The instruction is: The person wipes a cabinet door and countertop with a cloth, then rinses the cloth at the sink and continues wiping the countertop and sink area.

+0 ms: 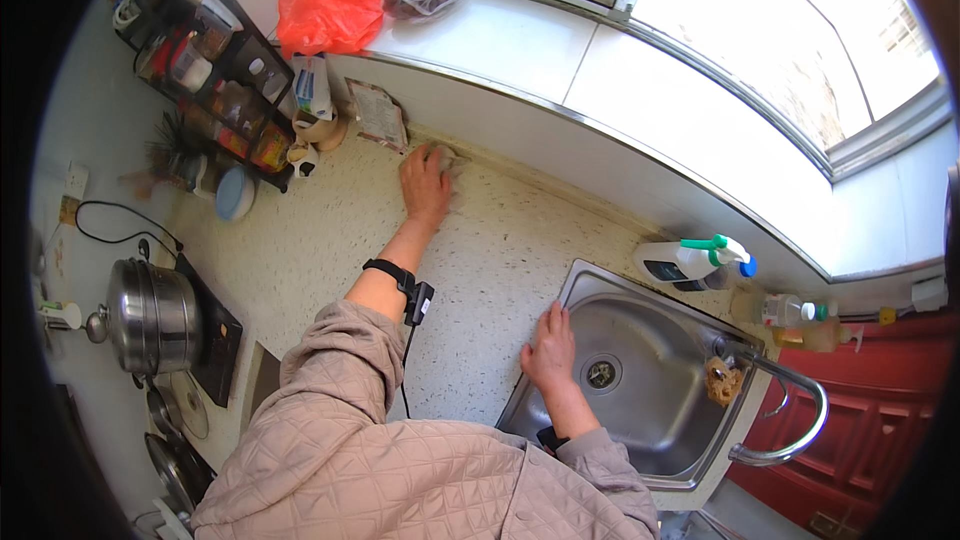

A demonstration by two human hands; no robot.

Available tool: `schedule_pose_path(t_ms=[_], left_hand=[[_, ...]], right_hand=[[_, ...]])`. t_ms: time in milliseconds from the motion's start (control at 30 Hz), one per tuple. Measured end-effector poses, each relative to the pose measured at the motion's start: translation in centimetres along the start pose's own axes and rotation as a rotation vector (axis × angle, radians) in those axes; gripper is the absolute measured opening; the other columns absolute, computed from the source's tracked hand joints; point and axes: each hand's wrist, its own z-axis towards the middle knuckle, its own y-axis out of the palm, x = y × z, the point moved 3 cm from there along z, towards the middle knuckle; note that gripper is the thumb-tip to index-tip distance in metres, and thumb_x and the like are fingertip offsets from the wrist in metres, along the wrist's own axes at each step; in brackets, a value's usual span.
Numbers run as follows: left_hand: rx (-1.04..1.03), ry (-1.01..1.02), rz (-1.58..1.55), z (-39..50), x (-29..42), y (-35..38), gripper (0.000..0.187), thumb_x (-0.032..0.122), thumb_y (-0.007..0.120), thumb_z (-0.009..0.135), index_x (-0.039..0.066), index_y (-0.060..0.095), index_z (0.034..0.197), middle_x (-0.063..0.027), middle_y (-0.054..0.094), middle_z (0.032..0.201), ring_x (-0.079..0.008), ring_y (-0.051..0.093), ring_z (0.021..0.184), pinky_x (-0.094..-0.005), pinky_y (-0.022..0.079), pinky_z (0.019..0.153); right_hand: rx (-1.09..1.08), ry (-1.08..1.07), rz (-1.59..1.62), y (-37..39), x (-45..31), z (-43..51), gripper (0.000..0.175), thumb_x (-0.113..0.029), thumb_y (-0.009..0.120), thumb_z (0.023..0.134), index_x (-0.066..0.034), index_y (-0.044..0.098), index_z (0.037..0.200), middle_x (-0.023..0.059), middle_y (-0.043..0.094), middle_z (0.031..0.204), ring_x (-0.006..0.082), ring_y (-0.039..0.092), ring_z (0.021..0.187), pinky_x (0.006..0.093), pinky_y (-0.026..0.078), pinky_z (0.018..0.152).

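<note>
My left hand (pixel 425 184) is stretched out to the back of the speckled countertop (pixel 480 240). It presses on a crumpled greyish cloth (pixel 451 159), partly hidden under the fingers, near the foot of the wall. A foil-like packet (pixel 379 114) bearing print leans against that wall just beyond the hand. At the left rim of a stainless-steel sink (pixel 574 277), my right hand (pixel 551 349) rests palm down with nothing in it. The sink's drain (pixel 601 373) holds some bits of debris.
A spray bottle (pixel 679 262) stands behind the sink, and a curved faucet (pixel 814 397) rises at its right. To the left are a spice rack (pixel 225 90), a blue-lidded container (pixel 235 193) and a steel pot (pixel 154 315) beside a dark cooktop (pixel 217 337). A red bag (pixel 330 7) lies on the sill.
</note>
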Motion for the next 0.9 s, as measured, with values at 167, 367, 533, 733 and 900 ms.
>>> schedule_pose_path(t_ms=[167,367,533,733,900], left_hand=[[-0.205,-0.015,-0.009,-0.9,0.3,1.4,0.042,0.016,0.06,0.084,0.003,0.053,0.123,-0.0169,0.046,0.134,-0.0347,0.042,0.122,-0.0469,0.037,0.099],[-0.224,-0.1,0.229,0.5,-0.4,3.1,0.05,0.028,0.055,0.089,0.003,0.046,0.131,-0.012,0.04,0.141,-0.029,0.034,0.132,-0.0469,0.033,0.103],[-0.259,-0.274,0.264,1.5,-1.1,3.6,0.053,0.029,0.053,0.09,0.001,0.042,0.134,-0.0123,0.036,0.145,-0.0294,0.031,0.134,-0.0465,0.032,0.103],[-0.179,-0.309,0.226,2.2,-2.4,3.6,0.052,0.024,0.054,0.088,0.001,0.044,0.133,-0.0139,0.038,0.144,-0.0309,0.032,0.133,-0.0484,0.031,0.103],[-0.162,-0.326,0.114,2.4,-2.7,3.5,0.049,0.019,0.055,0.085,0.001,0.047,0.13,-0.0151,0.04,0.142,-0.0327,0.033,0.132,-0.0498,0.029,0.104]], right_hand=[[0.0,-0.019,-0.037,0.0,-0.3,0.1,0.069,-0.014,0.068,0.066,0.0109,0.047,0.126,0.0286,0.038,0.14,0.0451,0.038,0.129,0.048,0.039,0.1],[-0.004,-0.005,-0.027,-0.1,-0.4,0.2,0.068,-0.014,0.069,0.065,0.0106,0.048,0.125,0.0282,0.038,0.141,0.0451,0.038,0.129,0.049,0.04,0.099],[-0.009,-0.002,-0.024,-0.1,-0.3,0.2,0.068,-0.015,0.069,0.065,0.0098,0.049,0.125,0.0281,0.038,0.141,0.0448,0.037,0.129,0.0496,0.04,0.099],[-0.01,0.008,0.007,-0.2,-0.2,0.3,0.068,-0.015,0.068,0.065,0.011,0.048,0.124,0.0287,0.037,0.14,0.0459,0.037,0.129,0.0495,0.039,0.1],[0.024,-0.028,0.082,-0.1,-0.5,0.3,0.067,-0.012,0.067,0.066,0.0156,0.046,0.123,0.033,0.034,0.14,0.0513,0.034,0.128,0.0495,0.035,0.105]])
